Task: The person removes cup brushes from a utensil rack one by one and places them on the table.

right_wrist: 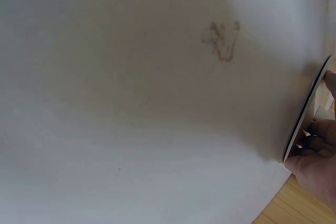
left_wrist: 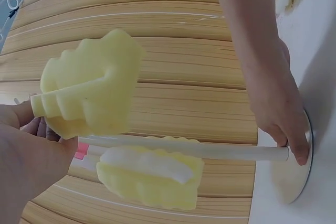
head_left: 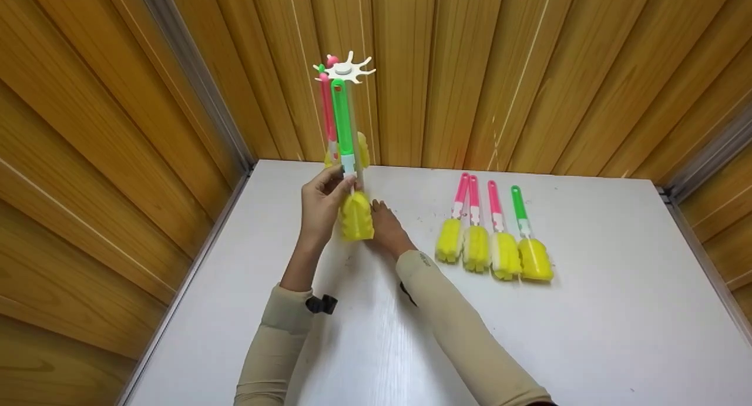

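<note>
My left hand [head_left: 321, 203] pinches a green-handled sponge brush [head_left: 342, 121] near its neck, its yellow sponge head pointing down. The handle's top end is at the white hook crown of a stand [head_left: 346, 71]; whether it is hooked cannot be told. Behind it, a pink-handled brush [head_left: 327, 109] hangs on the stand, and other handle tips show at the crown. Low down, my right hand [head_left: 389, 227] holds the stand's round base [left_wrist: 299, 182], fingers around the foot of the pole. In the right wrist view, the base edge [right_wrist: 307, 108] lies against the fingers.
To the right on the white table [head_left: 617, 312], three pink-handled sponge brushes [head_left: 476, 247] and one green-handled brush [head_left: 534, 259] lie in a row. Wood-patterned walls [head_left: 470, 71] stand behind the table and at its sides.
</note>
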Motion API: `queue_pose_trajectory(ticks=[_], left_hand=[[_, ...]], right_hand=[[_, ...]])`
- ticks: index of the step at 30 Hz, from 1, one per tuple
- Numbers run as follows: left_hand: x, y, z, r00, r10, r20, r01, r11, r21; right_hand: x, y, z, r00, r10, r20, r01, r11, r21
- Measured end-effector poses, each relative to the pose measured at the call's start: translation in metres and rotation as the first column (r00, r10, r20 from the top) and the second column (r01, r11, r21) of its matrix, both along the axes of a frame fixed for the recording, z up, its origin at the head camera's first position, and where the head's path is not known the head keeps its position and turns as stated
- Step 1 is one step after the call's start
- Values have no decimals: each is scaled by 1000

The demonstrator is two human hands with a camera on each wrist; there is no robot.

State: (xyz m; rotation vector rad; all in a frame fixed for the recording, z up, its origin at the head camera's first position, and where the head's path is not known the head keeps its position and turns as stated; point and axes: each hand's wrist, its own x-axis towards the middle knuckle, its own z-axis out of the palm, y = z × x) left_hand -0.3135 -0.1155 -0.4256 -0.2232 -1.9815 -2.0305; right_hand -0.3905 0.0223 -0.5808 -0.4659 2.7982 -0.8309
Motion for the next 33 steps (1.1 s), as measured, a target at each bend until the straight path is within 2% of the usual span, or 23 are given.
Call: queue_pose_trajectory(ticks=[6,13,22,29,33], left_hand=[[-1,-2,1,1000,-6,31,5,1000,17],[-1,-3,3,1000,-28,-9,28,997,68],[1,-8,5,999,-36,10,35,998,59],[2,-18,5,999,-33,0,33,998,48],[3,-28,2,999,-24,26,23,999,36]], right_hand=[[-3,-3,0,1000,4,-9,-3,997,81],[-5,-3,-2,999,35,-35,-30,991,133],[-2,-2,0,998,-45,44,45,999,2],[-6,-5,-3,999,1,-53,6,990,142],[-5,-4,-4,1000,-15,-16,17,989,148]])
